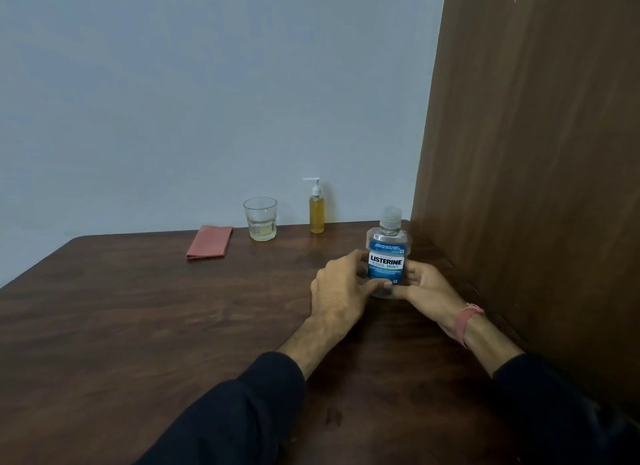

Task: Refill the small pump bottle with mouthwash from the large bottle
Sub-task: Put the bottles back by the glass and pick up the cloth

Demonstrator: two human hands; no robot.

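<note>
- Dark wood counter (138, 326) fills the near view, with a pale wall behind it and a brown wooden panel (536, 153) rising along the 3 o'clock side.
- Two dark sleeves reach in from 6 o'clock; a pink band (465, 321) sits on the right wrist.
- Left hand (341, 291) curls its fingers against the lower left side of the large bottle (386, 257), so that grip is wrapped on the bottle.
- Right hand (427, 290) cups the lower right side the same way, fingers bent around the base; the two hands nearly meet in front of it.
- Large bottle stands upright on the counter toward 2 o'clock, cap (391, 217) on, blue label facing the camera.
- Handling, as a judgement: clear, smooth plastic, probably fairly stiff and rather slick; how full it is I cannot tell, so its weight is uncertain. A hold around the flat body, below the shoulder, looks safest for tipping, with the other hand free for the cap.
- Farther off at 12 o'clock, well apart from the hands, stands the small pump bottle (317, 212), holding yellowish liquid, pump on.
- Just left of it sits a glass (260, 219), then a folded red cloth (210, 242) at 11 o'clock.
</note>
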